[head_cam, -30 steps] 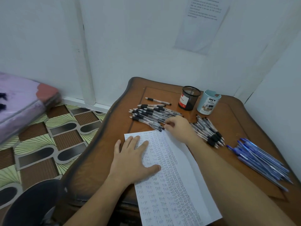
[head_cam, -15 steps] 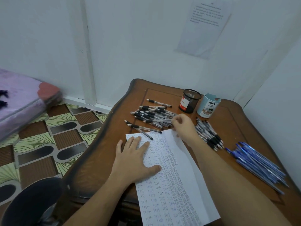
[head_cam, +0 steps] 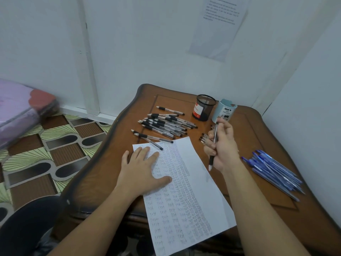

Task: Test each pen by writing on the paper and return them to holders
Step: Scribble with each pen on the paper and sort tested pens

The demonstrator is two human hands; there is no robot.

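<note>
Right hand [head_cam: 223, 146]: curled round one black-grip pen [head_cam: 214, 143], lifted off the table, barrel near upright, pale tip down and toward the body, back end leaning away toward the holders. Left hand [head_cam: 142, 167]: flat and spread on the paper [head_cam: 193, 182], fingers straight, pinning its upper left part, gripping nothing.

Pen tip just off the sheet's right edge, beside the blank strip running down that side; written columns over the rest, right up to the left thumb. Likely next: tip a little leftward and down onto that blank margin, plainly a right-hand job, the left only steadying. Barrel probably in need of a turn into a writing hold first.

Behind the right hand, a small cluster of black pens [head_cam: 203, 139], partly hidden. Farther left, the big pile of black pens [head_cam: 166, 124], long axes roughly left to right, two stray pens [head_cam: 153, 137] reaching the sheet's top edge. Mesh holder [head_cam: 203, 108] and pale-blue holder [head_cam: 224, 109] upright at the back, just beyond the raised pen. Blue pens [head_cam: 273, 172] heaped well to the right, near the table [head_cam: 249, 126] edge. Bare wood between sheet and blue pens: room for the wrist
</note>
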